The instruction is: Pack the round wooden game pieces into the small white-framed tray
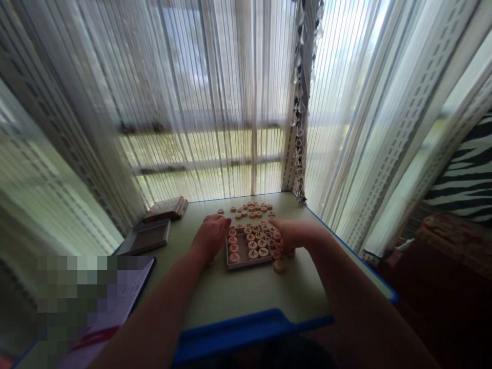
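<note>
The left hand (pixel 211 237) curls beside the shallow box (pixel 249 265), at its left wall; whether it grips anything I cannot tell. Right of the box, the right hand (pixel 294 234) meets loose pieces (pixel 277 254), finger spread hidden. Round pieces (pixel 252 245) lie inside the box.

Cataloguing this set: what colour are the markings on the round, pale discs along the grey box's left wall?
Those discs bear red markings, head view.
</note>
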Action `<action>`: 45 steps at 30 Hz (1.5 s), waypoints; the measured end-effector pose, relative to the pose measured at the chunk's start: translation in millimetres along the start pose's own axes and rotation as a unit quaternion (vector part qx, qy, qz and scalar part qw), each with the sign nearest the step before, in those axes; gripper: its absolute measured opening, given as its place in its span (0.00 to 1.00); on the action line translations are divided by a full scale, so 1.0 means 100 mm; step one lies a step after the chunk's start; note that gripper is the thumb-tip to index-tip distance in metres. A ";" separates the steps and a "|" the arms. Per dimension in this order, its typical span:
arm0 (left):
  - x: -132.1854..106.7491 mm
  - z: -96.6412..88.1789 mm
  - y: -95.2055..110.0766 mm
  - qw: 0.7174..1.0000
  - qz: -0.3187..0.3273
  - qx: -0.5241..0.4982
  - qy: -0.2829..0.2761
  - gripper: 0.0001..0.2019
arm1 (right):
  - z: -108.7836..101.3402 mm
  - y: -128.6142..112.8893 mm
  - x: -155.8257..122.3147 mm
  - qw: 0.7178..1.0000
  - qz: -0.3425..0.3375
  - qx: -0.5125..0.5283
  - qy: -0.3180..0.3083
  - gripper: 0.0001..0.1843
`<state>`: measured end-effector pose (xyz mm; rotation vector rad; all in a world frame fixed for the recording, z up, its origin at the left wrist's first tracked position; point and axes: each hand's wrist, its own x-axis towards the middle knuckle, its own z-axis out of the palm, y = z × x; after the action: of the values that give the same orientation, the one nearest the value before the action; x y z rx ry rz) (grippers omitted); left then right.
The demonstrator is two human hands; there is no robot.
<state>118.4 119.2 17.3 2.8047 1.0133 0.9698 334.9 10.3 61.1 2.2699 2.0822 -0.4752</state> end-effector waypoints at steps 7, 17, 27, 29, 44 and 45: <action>0.04 0.08 -0.20 0.988 -0.107 -0.079 0.073 0.26 | -0.01 0.02 0.08 0.998 -0.014 -0.035 0.042 0.36; 0.06 0.25 -0.40 0.930 -0.270 -0.250 0.006 0.34 | 0.17 0.04 0.52 0.959 -0.071 0.028 0.271 0.15; 0.08 0.25 -0.37 0.920 -0.273 -0.281 0.011 0.32 | -0.15 -0.26 1.21 0.959 -0.195 -0.038 0.203 0.16; 0.08 0.26 -0.38 0.916 -0.276 -0.290 0.009 0.32 | -0.16 -0.33 1.29 0.967 -0.186 -0.051 0.167 0.15; 0.09 0.30 -0.45 0.863 -0.342 -0.359 0.099 0.40 | -0.09 -0.20 1.39 0.978 -0.147 -0.079 0.121 0.16; 0.09 0.29 -0.45 0.866 -0.343 -0.352 0.094 0.40 | -0.10 -0.19 1.38 0.980 -0.149 -0.068 0.117 0.16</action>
<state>114.2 165.3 -10.4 1.6085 1.2125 1.1803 327.2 148.4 40.8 2.0335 2.4965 -0.0673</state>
